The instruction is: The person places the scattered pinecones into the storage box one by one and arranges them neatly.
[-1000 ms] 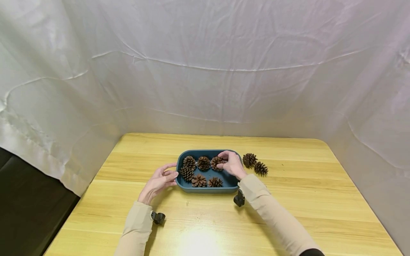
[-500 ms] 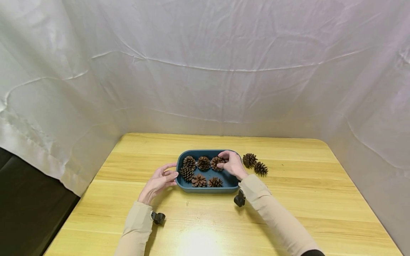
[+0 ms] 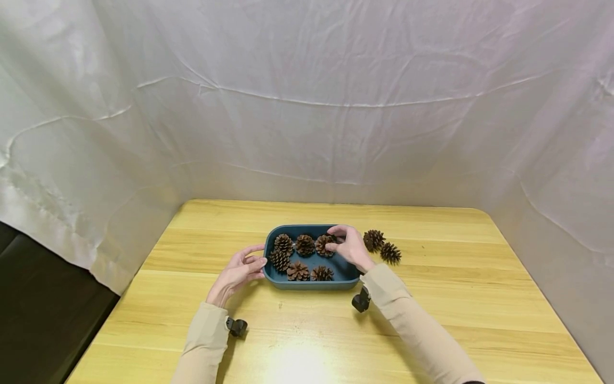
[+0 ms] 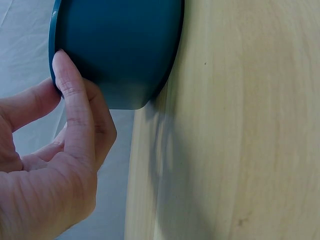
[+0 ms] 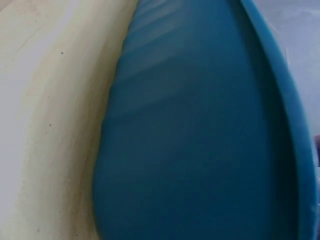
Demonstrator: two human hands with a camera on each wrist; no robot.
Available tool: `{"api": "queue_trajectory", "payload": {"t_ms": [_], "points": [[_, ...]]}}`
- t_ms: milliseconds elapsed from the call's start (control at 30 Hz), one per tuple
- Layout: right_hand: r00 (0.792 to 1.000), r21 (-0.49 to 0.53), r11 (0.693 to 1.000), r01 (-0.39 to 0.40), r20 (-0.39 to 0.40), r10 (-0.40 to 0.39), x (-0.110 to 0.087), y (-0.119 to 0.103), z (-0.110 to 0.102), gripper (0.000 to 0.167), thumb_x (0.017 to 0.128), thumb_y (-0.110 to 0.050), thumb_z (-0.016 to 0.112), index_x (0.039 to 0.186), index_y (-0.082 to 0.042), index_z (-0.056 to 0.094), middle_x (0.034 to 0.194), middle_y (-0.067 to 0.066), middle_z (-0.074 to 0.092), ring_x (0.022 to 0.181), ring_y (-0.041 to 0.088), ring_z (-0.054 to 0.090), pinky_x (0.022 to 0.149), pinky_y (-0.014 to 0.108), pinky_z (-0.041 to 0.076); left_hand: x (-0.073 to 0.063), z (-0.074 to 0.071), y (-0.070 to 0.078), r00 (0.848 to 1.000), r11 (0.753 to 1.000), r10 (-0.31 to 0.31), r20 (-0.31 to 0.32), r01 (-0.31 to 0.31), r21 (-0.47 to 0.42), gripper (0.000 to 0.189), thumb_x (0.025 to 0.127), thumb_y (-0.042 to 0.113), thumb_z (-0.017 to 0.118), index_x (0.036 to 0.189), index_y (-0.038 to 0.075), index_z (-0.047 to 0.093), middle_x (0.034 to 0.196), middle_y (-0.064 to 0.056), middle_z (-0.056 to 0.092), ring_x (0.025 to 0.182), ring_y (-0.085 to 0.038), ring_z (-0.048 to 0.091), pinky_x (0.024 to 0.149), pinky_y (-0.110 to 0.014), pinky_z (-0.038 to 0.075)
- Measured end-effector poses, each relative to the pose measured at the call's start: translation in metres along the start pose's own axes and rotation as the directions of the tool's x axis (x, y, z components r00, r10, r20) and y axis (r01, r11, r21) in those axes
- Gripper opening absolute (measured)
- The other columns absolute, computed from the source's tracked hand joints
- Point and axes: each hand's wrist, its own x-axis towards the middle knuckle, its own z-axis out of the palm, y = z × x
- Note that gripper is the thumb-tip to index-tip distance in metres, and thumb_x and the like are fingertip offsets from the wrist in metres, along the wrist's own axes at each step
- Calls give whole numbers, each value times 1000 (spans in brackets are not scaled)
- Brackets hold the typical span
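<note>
In the head view a dark blue-green oblong tray (image 3: pixel 312 285) holds several brown pine cones. My left hand (image 3: pixel 237 273) grips the tray's left end, thumb and fingers bent about its wall. The left wrist view shows that hand (image 4: pixel 65 130) close up, with fingertips right at the rim. My right hand (image 3: pixel 349 246) reaches over the tray's right end, its thumb and forefinger parted beside the rightmost pine cone (image 3: pixel 323 246) of the back row. The thumb tip overlaps that cone's right side. In the right wrist view only the tray's outer wall (image 5: pixel 190 130) shows; the hand is hidden.
Two loose pine cones (image 3: pixel 373 240) lie on the wooden table (image 3: pixel 460 288) just right of the tray. Other cones in the tray include one at the front (image 3: pixel 298 271) and one in the left corner (image 3: pixel 283 244). A pale curtain (image 3: pixel 336 106) hangs behind the table.
My right hand and wrist have shifted slightly right, uncovering a little more of the rightmost back cone, which stays in place. The left hand and tray have not moved.
</note>
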Motion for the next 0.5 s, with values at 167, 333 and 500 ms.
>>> {"api": "queue_trajectory", "payload": {"t_ms": [167,333,500], "points": [[1000,39,999,25,-11,-25,-4,-1,-4,38,88,-2,74,124,1,64,132,22,60,127,36,55,116,45,46,0,0,0,1000,1000,3,4,-3,-1,60,102,2,53,153,-8,24,99,-2,61,75,-5,62,74,-19,61],[998,93,994,57,-25,-55,-9,0,-9,38,89,-1,73,125,3,63,131,25,59,127,39,55,116,47,46,1,0,0,1000,1000,0,0,0,1,60,102,2,53,153,-8,24,99,-1,61,75,-5,62,74,-19,61],[996,122,989,82,-44,-77,-13,3,-14,40,90,-2,73,127,5,61,133,26,57,129,41,53,116,48,46,1,0,-1,1000,1000,0,1,0,3,60,102,2,54,153,-8,25,98,-1,61,76,-5,61,73,-19,61]]}}
